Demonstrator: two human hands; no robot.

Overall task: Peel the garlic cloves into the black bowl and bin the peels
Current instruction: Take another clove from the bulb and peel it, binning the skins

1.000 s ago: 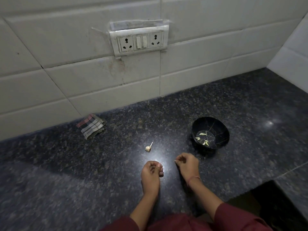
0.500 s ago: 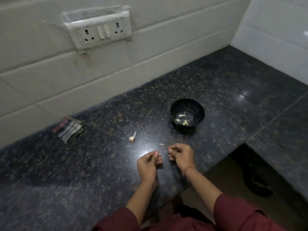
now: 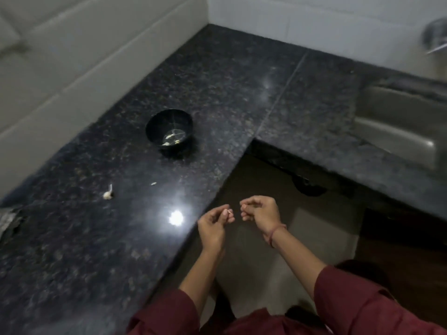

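Observation:
The black bowl (image 3: 169, 131) stands on the dark granite counter (image 3: 96, 238) with a few peeled cloves in its bottom. An unpeeled garlic clove (image 3: 108, 194) with a thin stalk lies left of it, and a small pale scrap (image 3: 153, 183) lies between them. My left hand (image 3: 215, 224) is past the counter's front edge, above the floor, pinching a small pale bit of garlic or peel at its fingertips. My right hand (image 3: 260, 211) is close beside it, fingers curled; what it holds is hidden.
The counter turns a corner to the right, where a steel sink (image 3: 399, 131) is set in. A steel vessel (image 3: 434, 37) shows at the top right edge. A cloth (image 3: 7, 223) lies at the far left. Tiled floor (image 3: 266, 262) lies below my hands.
The view has swung right, bringing the sink and floor in. Both hands have left the counter and now hang past its edge. A pale scrap lies where they were.

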